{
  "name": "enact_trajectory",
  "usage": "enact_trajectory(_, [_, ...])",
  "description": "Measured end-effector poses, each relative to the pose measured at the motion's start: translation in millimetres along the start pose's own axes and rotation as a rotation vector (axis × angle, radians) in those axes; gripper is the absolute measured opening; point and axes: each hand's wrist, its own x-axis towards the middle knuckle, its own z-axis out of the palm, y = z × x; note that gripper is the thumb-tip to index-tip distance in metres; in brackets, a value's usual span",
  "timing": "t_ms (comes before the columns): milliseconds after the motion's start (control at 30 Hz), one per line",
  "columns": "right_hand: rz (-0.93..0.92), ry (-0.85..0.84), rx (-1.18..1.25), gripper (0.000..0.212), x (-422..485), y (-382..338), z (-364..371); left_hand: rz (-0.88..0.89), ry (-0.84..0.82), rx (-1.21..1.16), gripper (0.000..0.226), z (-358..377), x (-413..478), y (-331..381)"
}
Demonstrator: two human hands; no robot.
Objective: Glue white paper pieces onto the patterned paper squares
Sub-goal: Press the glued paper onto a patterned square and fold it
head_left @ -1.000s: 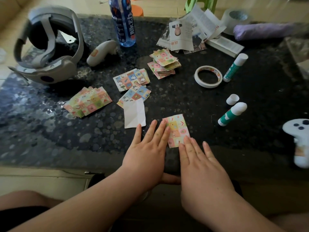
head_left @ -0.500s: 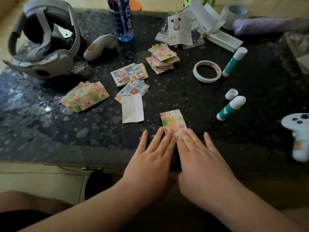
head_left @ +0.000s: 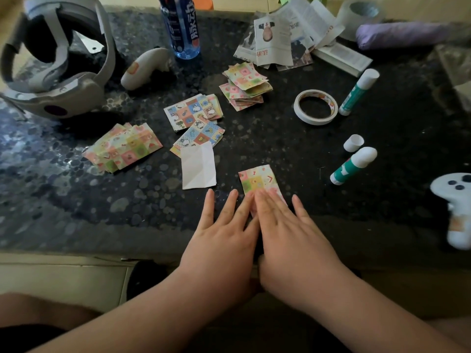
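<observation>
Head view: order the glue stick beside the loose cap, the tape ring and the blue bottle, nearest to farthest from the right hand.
1. The glue stick, lying just beyond and to the right of the right hand, next to the loose cap.
2. The tape ring, mid-table, farther back.
3. The blue bottle, at the far edge, off to the left.

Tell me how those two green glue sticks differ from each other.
The far stick sits by the tape roll; the near stick sits by a loose cap. The far stick ends in a flat white top; the near stick's white end is rounded and looks uncapped. Both have green bodies and rest on the dark table, untouched.
</observation>
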Motion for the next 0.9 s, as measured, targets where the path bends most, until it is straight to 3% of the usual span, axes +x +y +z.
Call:
enact_trajectory(67, [0.011,-0.01,-0.05,0.094,7,0,-1,-0.008,-0.019,0.021,0.119,-1,2,0])
enact_trajectory(167, [0.012,-0.032,-0.1,0.109,12,-3,-4,-0.006,-0.019,0.054,0.119,-6,4,0])
enact_trajectory(333, [0.014,-0.045,-0.082,0.106,-1,-13,-2,-0.014,-0.009,0.053,0.102,-6,0,-1])
enact_trajectory(567, [0.008,-0.035,-0.142,0.119,18,-5,-5,-0.028,-0.026,0.034,0.123,-3,5,-4])
enact_trajectory(800, [-0.022,-0.004,-0.064,0.11,14,-12,-7,-0.023,-0.018,0.034,0.112,-6,3,-8])
enact_trajectory(900, [-0.045,-0.008,-0.093,0.116,13,-14,-8,-0.03,-0.028,0.031,0.113,-7,3,-6])
